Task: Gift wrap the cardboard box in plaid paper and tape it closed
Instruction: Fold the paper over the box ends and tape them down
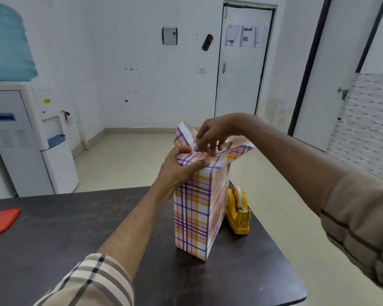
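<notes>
A tall box (197, 215) stands upright on the dark table (75, 235), its sides covered in pink, purple and yellow plaid paper; no bare cardboard shows. At the top the paper (234, 154) sticks up in loose flaps. My left hand (179, 168) grips the near top corner, thumb pressing a folded flap down. My right hand (215, 134) reaches over from the right, its fingertips pinching the paper fold at the top centre. A far flap (184, 134) stands upright behind my fingers.
A yellow tape dispenser (239, 212) stands just right of the box, touching or nearly touching it. An orange-red lid (1, 220) lies at the table's left edge. The table's right corner (301, 292) is close. A water cooler (29, 138) stands at the left wall.
</notes>
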